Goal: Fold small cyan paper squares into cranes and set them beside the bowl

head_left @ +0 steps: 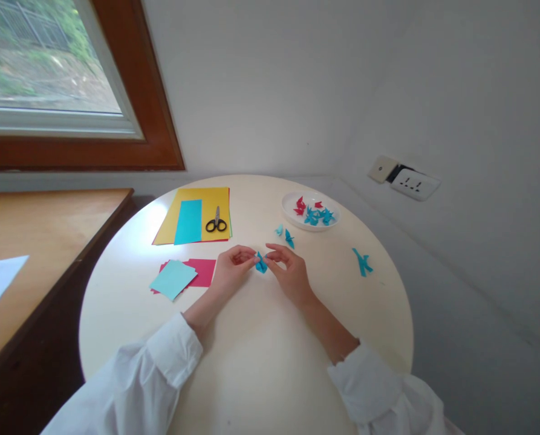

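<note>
A round white table (251, 362) fills the middle of the view, with a wooden desk (43, 241) against its left side and a wood-framed window (38, 60) above that at the far left. On the far left part of the table lies a yellow sheet (213, 199), and a cyan strip (188, 221) rests on top of it. Nearer, just left of the hands, a red paper (204, 272) lies flat with a light blue sheet (173, 279) overlapping its left end. At the far right of the table stands a white plate (310, 228), which holds several small folded paper pieces in red (300, 206) and blue (318, 215). A wall socket (415, 183) sits on the wall beyond the table's right edge. The person's arms, in white sleeves, reach in from the near edge. The left hand (233, 269) and the right hand (290, 275) meet at the table's centre, fingers curled inward. Black-handled scissors (216, 222) lie on the yellow sheet, just right of the cyan strip. A blue scrap (363, 263) lies well to the right of the hands. Two little blue pieces (289, 238) sit between the plate and the hands. Smallest of all, a folded blue piece (261, 263) is pinched between the fingertips of both hands, low over the tabletop at its centre.
</note>
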A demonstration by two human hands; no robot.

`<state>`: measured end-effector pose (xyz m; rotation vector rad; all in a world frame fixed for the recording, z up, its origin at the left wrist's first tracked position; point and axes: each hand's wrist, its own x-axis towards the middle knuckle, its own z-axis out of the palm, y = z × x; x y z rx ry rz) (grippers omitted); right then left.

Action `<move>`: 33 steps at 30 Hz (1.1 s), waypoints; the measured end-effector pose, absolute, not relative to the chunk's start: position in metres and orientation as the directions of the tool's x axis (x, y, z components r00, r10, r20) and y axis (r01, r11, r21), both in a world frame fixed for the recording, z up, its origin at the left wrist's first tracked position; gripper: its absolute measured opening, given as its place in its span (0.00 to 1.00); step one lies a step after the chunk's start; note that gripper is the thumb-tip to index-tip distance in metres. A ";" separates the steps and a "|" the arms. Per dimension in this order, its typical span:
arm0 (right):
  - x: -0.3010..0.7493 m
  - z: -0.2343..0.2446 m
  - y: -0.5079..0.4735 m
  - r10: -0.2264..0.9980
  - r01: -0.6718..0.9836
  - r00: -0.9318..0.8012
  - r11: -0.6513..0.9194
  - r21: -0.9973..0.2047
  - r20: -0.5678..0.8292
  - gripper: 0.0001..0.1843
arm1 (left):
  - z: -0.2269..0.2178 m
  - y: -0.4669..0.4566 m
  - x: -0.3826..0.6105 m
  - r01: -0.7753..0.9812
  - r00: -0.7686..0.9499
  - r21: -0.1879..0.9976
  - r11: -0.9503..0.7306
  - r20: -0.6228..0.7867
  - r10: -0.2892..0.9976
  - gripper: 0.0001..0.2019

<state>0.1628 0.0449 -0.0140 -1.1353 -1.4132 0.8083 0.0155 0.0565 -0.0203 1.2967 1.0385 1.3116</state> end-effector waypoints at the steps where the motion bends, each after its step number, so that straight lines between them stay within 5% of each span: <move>1: 0.162 -0.014 0.044 0.940 0.204 0.053 0.320 -0.925 0.337 0.17 | -0.021 0.056 0.016 -0.074 0.058 0.985 -0.157 0.161 0.985 0.11; 22: 0.160 -0.015 0.042 0.939 0.023 0.014 0.342 -0.939 0.343 0.30 | -0.015 0.052 0.018 -0.155 0.134 0.986 -0.058 0.079 0.988 0.12; 33: 0.159 -0.015 0.043 0.918 0.083 0.060 0.386 -0.919 0.391 0.19 | -0.010 0.052 0.018 -0.238 0.002 0.971 0.002 -0.002 1.000 0.13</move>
